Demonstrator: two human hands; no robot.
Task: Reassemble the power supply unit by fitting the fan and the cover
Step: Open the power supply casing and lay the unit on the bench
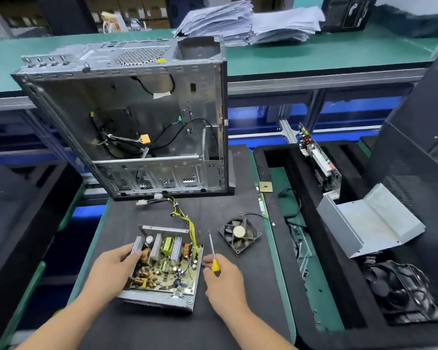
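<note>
The open power supply unit lies on the black mat, its circuit board, heat sinks and yellow wires exposed. My left hand grips its left side, fingers curled over a heat sink. Just right of the unit, my right hand holds a yellow-handled screwdriver, shaft pointing up and away. The black fan lies flat on the mat to the right, its thin cable trailing off. The bent grey metal cover rests on the black foam tray at the right.
An empty computer case stands behind the unit, cables hanging inside. On the right, a black foam tray holds a circuit card and a second large fan. A CPU chip lies near the mat's edge. Paper stacks sit far back.
</note>
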